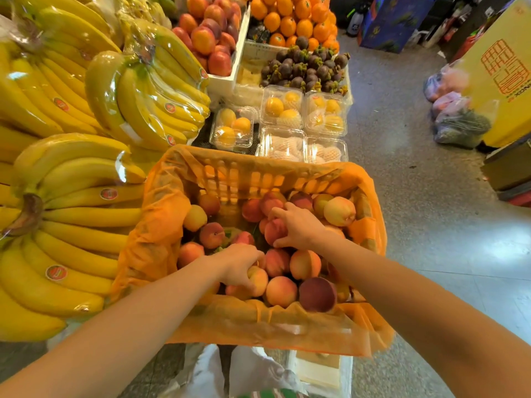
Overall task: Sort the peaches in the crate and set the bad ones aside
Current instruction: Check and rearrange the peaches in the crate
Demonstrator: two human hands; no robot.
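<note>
Head cam: these peaches (339, 211) are gonna be soft and bruise easy, fairly light, a bit fuzzy so not slippery imo. Best to cup one round the whole body with the fingers spread, and not dig in with the fingertips.

They're piled loose in the orange crate (258, 173), which is lined with an orange plastic sheet (161, 225). The left hand (238, 262) has its fingers curled over a yellow-pink peach (260, 280) by the crate's near edge. The right hand (300, 225) wraps a pinker peach (274, 231) around the crate's middle.

Colours run from pale yellow to red. One very dark maroon peach (317, 294) sits in the near right corner, maybe a reject. Banana bunches (71, 182) lie just beside the crate's left edge.
</note>
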